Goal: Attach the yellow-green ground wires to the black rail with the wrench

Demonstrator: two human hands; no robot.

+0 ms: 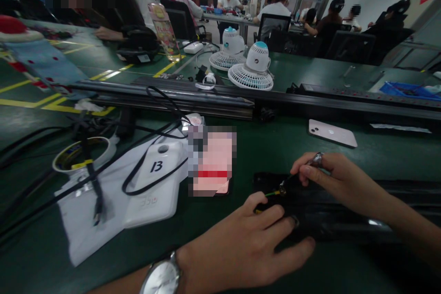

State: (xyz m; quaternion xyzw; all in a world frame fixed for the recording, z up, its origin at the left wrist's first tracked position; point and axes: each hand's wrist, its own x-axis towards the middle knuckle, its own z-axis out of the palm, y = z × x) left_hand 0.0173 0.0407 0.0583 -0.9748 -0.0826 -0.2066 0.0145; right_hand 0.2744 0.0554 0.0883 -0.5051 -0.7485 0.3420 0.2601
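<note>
My left hand, with a silver watch at the wrist, reaches in from the lower left. Its thumb and forefinger are closed on a thin green-and-yellow wire; the other fingers are loosely bent. Across from it, my right hand, wearing a ring, pinches a thin black wire between thumb and fingertips. Where the two wires come together sits a small shiny metal piece, too small to make out. Beneath both hands lie long black glossy parts, partly covered by the fingers.
Left of my hands are a pink-screened phone, a white power bank marked 13, a tape roll and black cables. A pale phone lies at right. Metal bars cross behind; beyond stand two white fans and seated people.
</note>
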